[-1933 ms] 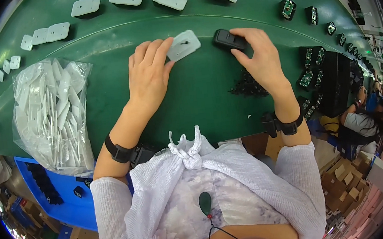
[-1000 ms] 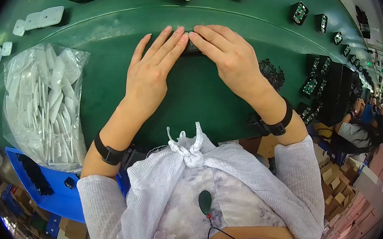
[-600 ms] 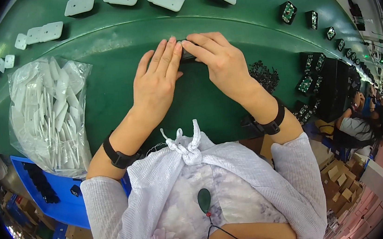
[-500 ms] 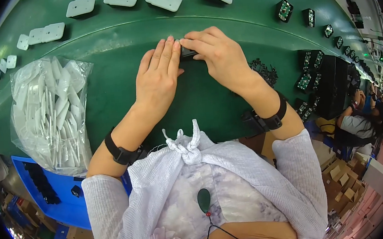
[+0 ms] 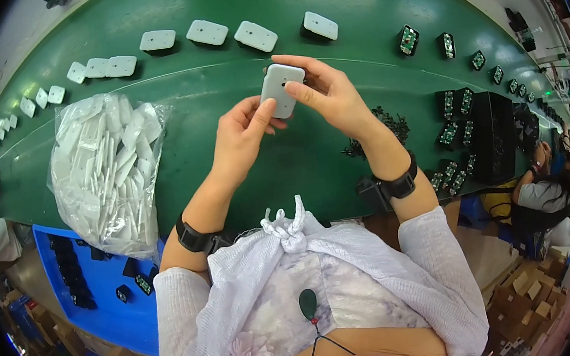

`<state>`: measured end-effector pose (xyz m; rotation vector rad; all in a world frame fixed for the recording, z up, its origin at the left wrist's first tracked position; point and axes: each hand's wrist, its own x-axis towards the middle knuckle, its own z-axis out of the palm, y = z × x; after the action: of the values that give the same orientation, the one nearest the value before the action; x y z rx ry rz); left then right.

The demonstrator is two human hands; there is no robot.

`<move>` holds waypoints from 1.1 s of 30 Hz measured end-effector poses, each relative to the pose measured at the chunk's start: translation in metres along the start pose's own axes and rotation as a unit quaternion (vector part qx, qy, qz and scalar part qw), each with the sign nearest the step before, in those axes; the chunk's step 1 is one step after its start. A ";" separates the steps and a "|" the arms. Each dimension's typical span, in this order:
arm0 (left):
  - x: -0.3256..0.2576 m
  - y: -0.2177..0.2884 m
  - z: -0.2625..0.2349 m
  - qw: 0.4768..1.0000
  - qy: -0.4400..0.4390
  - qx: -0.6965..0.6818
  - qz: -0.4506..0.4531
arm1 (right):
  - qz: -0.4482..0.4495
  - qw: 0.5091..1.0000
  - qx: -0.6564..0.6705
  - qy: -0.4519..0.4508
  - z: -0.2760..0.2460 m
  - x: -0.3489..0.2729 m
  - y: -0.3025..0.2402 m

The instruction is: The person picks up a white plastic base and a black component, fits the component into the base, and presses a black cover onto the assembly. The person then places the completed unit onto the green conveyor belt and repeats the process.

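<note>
Between both hands I hold a small device housing (image 5: pixel 281 93), its rounded white cover facing up with small holes in it. My left hand (image 5: pixel 245 128) grips the lower left side, thumb on the edge of the cover. From the right, my right hand (image 5: pixel 328 90) presses its thumb on the cover while its fingers wrap the far edge. A pile of small black parts (image 5: pixel 391 130) lies by my right forearm. To the left rests a clear plastic bag (image 5: pixel 105 172) full of white covers.
White-covered housings (image 5: pixel 256 36) stand in a row across the green table (image 5: pixel 284 171). Open black housings with green circuit boards (image 5: pixel 409 40) line the right, near a black box (image 5: pixel 492 135). A blue bin (image 5: pixel 112 318) sits at lower left. Other people sit at both sides.
My hands were close together, palms down over a dark object on the table. Now they hold the white-covered housing raised and tilted, thumbs on top. The view has shifted too.
</note>
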<state>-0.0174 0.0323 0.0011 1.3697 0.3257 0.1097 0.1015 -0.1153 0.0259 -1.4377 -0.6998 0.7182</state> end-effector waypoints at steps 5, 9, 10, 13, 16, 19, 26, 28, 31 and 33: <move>-0.019 0.001 0.007 0.999 0.015 -0.039 0.002 | 0.003 1.000 0.001 0.017 0.018 -0.006 -0.007; -0.026 0.002 0.006 0.999 0.017 -0.032 0.021 | -0.032 0.999 -0.023 0.034 0.025 -0.010 -0.012; -0.028 0.002 0.006 0.999 0.021 -0.025 0.028 | -0.038 0.998 -0.027 0.041 0.026 -0.010 -0.013; -0.030 0.002 0.007 0.999 0.024 -0.028 0.036 | -0.056 0.996 -0.056 0.047 0.026 -0.014 -0.009; -0.031 0.004 0.008 0.998 0.034 -0.031 0.050 | -0.026 0.997 -0.047 0.050 0.029 -0.013 -0.016; -0.034 0.003 0.011 0.995 0.052 0.012 0.087 | -0.105 0.992 -0.046 0.050 0.030 -0.018 -0.013; -0.035 0.010 0.013 0.997 0.028 0.008 0.070 | -0.036 0.998 0.050 0.027 0.022 -0.019 -0.010; -0.035 0.012 0.013 0.997 0.029 0.010 0.070 | -0.046 0.997 0.056 0.030 0.025 -0.020 -0.010; -0.034 0.010 0.014 0.997 0.042 -0.006 0.061 | -0.044 0.997 0.060 0.036 0.027 -0.019 -0.009; -0.035 0.008 0.014 0.997 0.039 0.013 0.061 | -0.031 0.997 0.059 0.036 0.028 -0.019 -0.008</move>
<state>-0.0454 0.0118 0.0164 1.4131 0.3101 0.2620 0.0679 -0.1133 0.0348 -1.3214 -0.6335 0.6456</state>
